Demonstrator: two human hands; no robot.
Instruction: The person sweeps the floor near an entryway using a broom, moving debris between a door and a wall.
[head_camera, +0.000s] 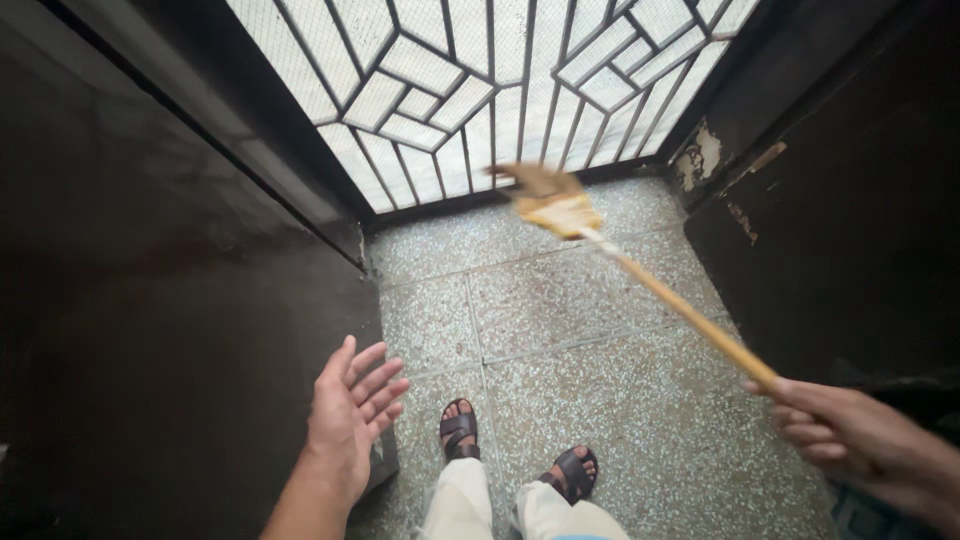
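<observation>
My right hand (865, 440) at the lower right is closed around the end of a yellow wooden broom handle (690, 315). The handle runs up and to the left to a blurred straw broom head (550, 200), which is raised off the floor in front of the grille door. My left hand (350, 410) is open, fingers apart, holding nothing, close beside the edge of a dark wooden door (170, 330) on the left. My two feet in dark sandals (460, 430) stand on the speckled terrazzo floor (570, 330).
A metal grille door (480, 90) with a geometric pattern and mesh closes the far end. A dark door or wall (850, 230) with chipped paint stands on the right. The tiled strip of floor between them is narrow.
</observation>
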